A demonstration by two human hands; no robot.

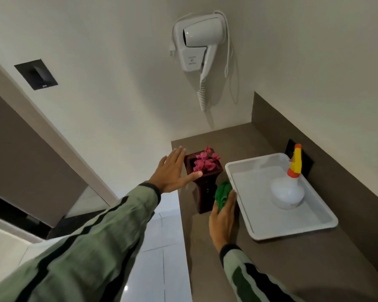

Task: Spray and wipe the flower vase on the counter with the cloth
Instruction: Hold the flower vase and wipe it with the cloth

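The right hand (222, 221) has its grip closed on a crumpled green cloth (222, 195), just beside the dark brown square flower vase (205, 188) — upright on the brown surface (292, 269). The left hand (172, 171) is spread flat, grip open, at the vase's rim — whether touching is unclear.

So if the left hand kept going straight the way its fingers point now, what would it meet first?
Probably the flower vase: the open left hand points up and right, its thumb already by the vase's rim below the pink flowers. Depth is unclear, so it might pass just behind and reach the wall.
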